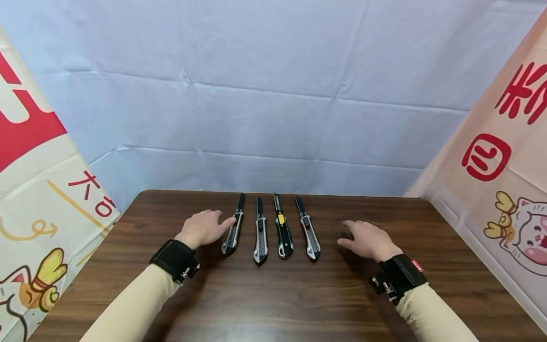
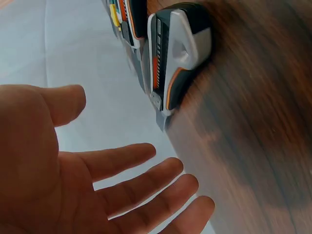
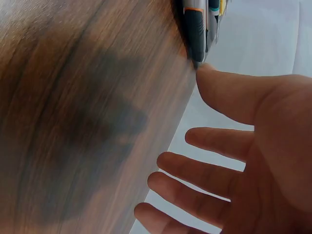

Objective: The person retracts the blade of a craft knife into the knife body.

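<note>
I see four utility knives in a row on the brown table [image 1: 299,294], blades pointing away. My left hand [image 1: 204,228], fingers spread and relaxed, lies just beside the leftmost knife [image 1: 233,232], grey-and-black with orange trim. My right hand [image 1: 367,240] hovers spread, holding nothing, near the rightmost knife [image 1: 308,230].

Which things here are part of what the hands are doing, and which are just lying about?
In hand:
- left hand, fingers at the leftmost utility knife
- right hand, open over the table

Lying about:
- three other utility knives
- backdrop sheet
- printed banners
</note>
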`<action>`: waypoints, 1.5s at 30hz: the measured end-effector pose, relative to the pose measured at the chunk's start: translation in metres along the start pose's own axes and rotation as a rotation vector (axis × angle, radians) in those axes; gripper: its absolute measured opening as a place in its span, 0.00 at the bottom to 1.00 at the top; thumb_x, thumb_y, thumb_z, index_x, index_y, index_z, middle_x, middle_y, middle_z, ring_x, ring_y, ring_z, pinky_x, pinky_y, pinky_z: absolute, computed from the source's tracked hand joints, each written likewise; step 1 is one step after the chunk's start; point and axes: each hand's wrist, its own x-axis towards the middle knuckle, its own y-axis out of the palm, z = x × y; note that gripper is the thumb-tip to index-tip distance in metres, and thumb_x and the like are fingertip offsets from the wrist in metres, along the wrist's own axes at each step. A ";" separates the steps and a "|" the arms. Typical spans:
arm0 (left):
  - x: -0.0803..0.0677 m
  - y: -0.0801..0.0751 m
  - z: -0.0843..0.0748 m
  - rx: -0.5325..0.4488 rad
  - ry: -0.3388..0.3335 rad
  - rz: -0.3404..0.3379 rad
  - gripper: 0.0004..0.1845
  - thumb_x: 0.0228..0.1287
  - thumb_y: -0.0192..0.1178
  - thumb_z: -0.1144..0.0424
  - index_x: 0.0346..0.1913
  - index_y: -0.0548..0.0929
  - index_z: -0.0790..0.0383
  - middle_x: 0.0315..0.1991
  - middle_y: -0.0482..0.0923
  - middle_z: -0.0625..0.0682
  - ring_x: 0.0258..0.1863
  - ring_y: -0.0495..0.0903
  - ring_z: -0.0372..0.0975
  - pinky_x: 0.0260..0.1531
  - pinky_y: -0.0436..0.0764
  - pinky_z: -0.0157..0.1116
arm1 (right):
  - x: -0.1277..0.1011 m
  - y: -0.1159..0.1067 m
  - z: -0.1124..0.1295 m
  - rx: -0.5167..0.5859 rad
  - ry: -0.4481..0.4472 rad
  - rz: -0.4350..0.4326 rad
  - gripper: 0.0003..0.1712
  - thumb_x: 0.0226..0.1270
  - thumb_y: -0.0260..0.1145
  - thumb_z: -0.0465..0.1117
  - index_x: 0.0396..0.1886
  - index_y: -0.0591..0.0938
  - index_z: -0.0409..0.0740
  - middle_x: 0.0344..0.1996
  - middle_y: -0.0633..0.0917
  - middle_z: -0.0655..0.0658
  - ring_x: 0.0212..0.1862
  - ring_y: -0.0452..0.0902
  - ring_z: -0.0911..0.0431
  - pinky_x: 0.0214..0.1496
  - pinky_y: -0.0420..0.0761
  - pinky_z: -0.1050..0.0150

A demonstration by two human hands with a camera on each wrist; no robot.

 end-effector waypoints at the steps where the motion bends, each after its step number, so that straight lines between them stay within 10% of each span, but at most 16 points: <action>1: 0.002 0.001 -0.001 -0.003 -0.005 0.003 0.35 0.74 0.42 0.39 0.68 0.71 0.65 0.65 0.71 0.66 0.64 0.71 0.58 0.58 0.75 0.58 | 0.000 0.000 0.001 -0.001 -0.002 0.003 0.36 0.68 0.64 0.54 0.67 0.71 0.36 0.59 0.76 0.28 0.61 0.72 0.33 0.56 0.75 0.38; 11: 0.017 0.013 -0.013 0.028 -0.033 0.012 0.29 0.73 0.50 0.44 0.61 0.77 0.65 0.54 0.80 0.62 0.41 0.82 0.50 0.34 0.80 0.45 | 0.004 0.004 0.010 0.003 -0.005 0.022 0.34 0.68 0.64 0.53 0.66 0.72 0.36 0.61 0.74 0.28 0.61 0.72 0.34 0.55 0.76 0.39; 18: 0.027 0.025 -0.024 0.018 -0.073 -0.001 0.21 0.72 0.53 0.44 0.38 0.81 0.60 0.27 0.77 0.53 0.23 0.75 0.43 0.21 0.70 0.37 | 0.006 0.006 0.016 0.012 0.005 0.037 0.34 0.68 0.64 0.53 0.67 0.72 0.37 0.63 0.73 0.28 0.62 0.71 0.34 0.56 0.75 0.38; 25: 0.036 0.032 -0.034 0.024 -0.102 -0.019 0.24 0.69 0.55 0.41 0.25 0.79 0.58 0.22 0.75 0.52 0.21 0.75 0.43 0.19 0.70 0.36 | 0.008 0.005 0.022 0.006 0.000 0.034 0.34 0.68 0.65 0.52 0.67 0.71 0.38 0.63 0.73 0.29 0.61 0.73 0.35 0.54 0.77 0.39; 45: 0.047 0.029 -0.033 -0.024 -0.182 -0.024 0.18 0.66 0.61 0.46 0.29 0.81 0.59 0.25 0.77 0.53 0.23 0.76 0.45 0.19 0.70 0.36 | 0.013 0.010 0.026 0.016 -0.023 0.026 0.33 0.68 0.64 0.51 0.67 0.71 0.38 0.63 0.73 0.29 0.62 0.72 0.36 0.56 0.76 0.39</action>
